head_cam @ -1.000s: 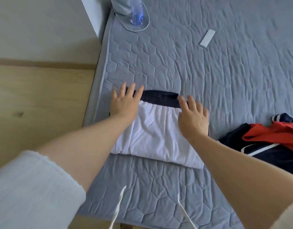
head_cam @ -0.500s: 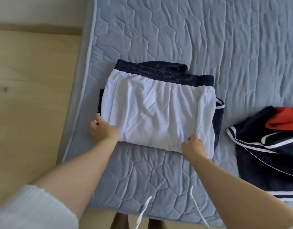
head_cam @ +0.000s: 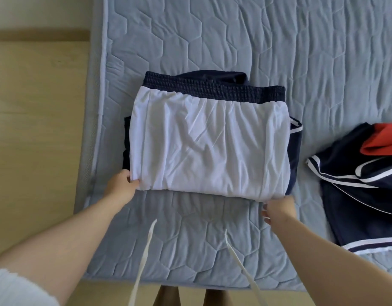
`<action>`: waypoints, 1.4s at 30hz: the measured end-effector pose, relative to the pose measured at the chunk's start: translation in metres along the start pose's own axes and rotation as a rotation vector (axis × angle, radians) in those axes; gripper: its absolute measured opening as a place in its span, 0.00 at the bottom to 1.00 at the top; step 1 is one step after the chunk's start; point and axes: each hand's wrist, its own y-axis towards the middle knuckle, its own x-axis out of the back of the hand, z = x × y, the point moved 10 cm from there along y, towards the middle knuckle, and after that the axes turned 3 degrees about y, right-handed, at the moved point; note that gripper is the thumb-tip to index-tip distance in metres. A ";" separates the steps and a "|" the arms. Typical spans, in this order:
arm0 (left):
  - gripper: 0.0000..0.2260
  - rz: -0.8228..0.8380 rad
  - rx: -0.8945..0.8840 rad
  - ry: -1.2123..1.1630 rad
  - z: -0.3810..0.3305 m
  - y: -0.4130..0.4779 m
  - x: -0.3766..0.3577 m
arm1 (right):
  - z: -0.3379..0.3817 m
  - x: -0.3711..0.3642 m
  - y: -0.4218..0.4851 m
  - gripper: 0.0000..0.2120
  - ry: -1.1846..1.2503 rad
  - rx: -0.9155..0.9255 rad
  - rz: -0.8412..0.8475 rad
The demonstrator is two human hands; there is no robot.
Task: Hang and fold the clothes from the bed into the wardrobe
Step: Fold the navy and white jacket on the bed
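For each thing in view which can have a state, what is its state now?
folded garment: folded, lying flat on the bed.
left hand: pinches its near left corner.
right hand: at its near right corner; grip unclear.
navy and red clothes: not folded, heaped on the bed.

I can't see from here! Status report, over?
Left hand pinches folded garment, near-left corner. Right hand at near-right corner, grip unclear. Navy-and-red clothes lie apart, right.

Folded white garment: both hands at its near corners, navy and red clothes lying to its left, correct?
No. The head view shows the navy and red clothes right of the folded white garment. The left hand and right hand are at its near corners.
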 end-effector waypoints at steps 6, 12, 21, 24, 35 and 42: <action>0.08 -0.253 0.002 0.126 -0.005 0.012 0.046 | 0.014 0.045 0.005 0.13 -0.055 0.107 -0.209; 0.14 -0.108 0.374 -0.542 0.010 0.006 0.008 | 0.006 0.023 -0.013 0.18 0.288 0.038 -0.219; 0.11 0.256 0.175 -0.337 -0.025 -0.004 -0.016 | -0.011 -0.119 -0.070 0.18 0.347 -0.218 0.470; 0.10 0.359 0.133 -0.185 -0.020 -0.031 -0.051 | -0.014 -0.131 -0.073 0.17 0.464 -0.252 0.453; 0.09 0.651 0.162 0.432 0.008 -0.077 -0.091 | -0.058 -0.028 -0.035 0.22 0.514 -0.058 -0.015; 0.11 -0.232 -0.445 0.062 -0.163 -0.037 0.000 | -0.068 -0.042 -0.031 0.25 0.602 -0.210 0.057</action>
